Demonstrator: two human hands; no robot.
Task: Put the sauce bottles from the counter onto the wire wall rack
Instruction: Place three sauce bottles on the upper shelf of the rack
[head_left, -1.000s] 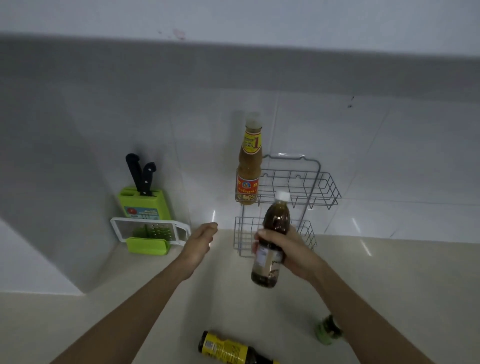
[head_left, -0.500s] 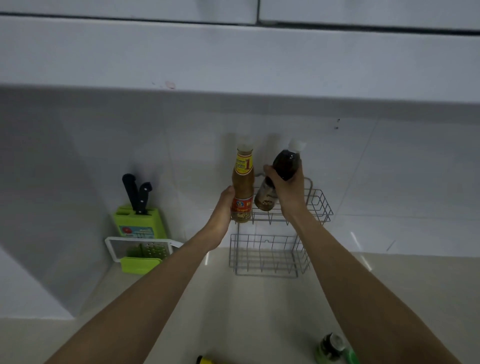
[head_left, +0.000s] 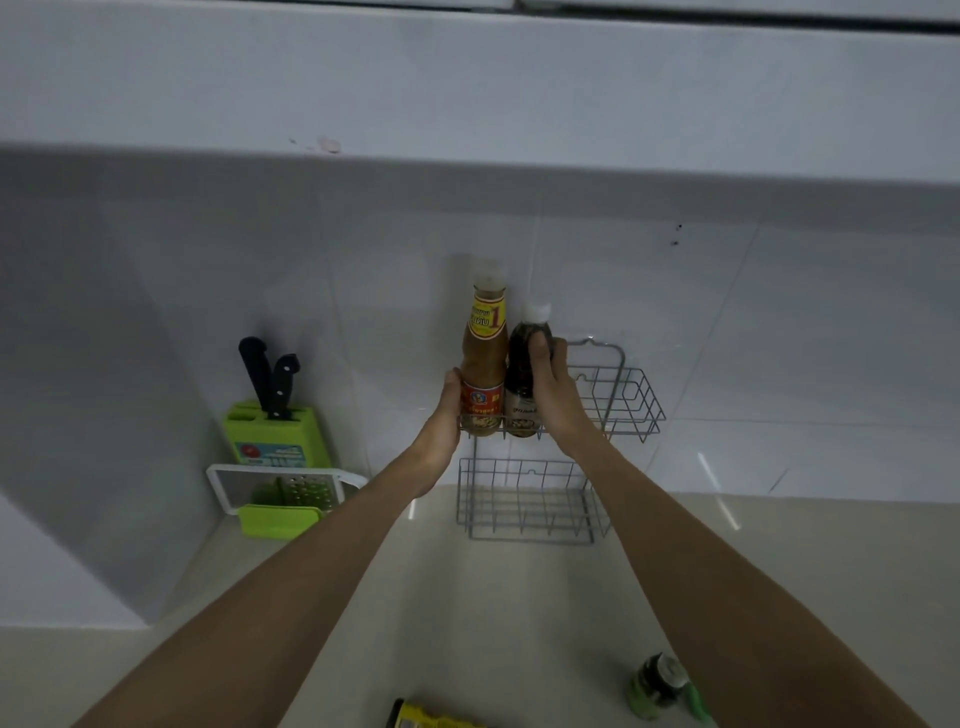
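A two-tier wire wall rack (head_left: 631, 402) hangs on the tiled wall above the counter. In its upper basket an orange sauce bottle (head_left: 484, 364) with a yellow and red label stands upright at the left end. Right beside it stands a dark sauce bottle (head_left: 522, 374) with a white cap, with my right hand (head_left: 553, 395) wrapped around it. My left hand (head_left: 441, 431) rests against the left side of the orange bottle and the basket's corner. On the counter near me lie a yellow-labelled bottle (head_left: 431, 719) and a green-capped bottle (head_left: 657, 686).
A green knife block (head_left: 275, 431) with two black-handled knives stands in the left corner. A white grater (head_left: 280, 486) on a green box sits in front of it. The rack's lower basket (head_left: 530, 506) holds nothing. A cabinet underside runs overhead.
My right hand has lifted the dark bottle from above the counter, tilted it over the rack, and stood it upright in the upper basket. My left hand came up to the orange bottle.
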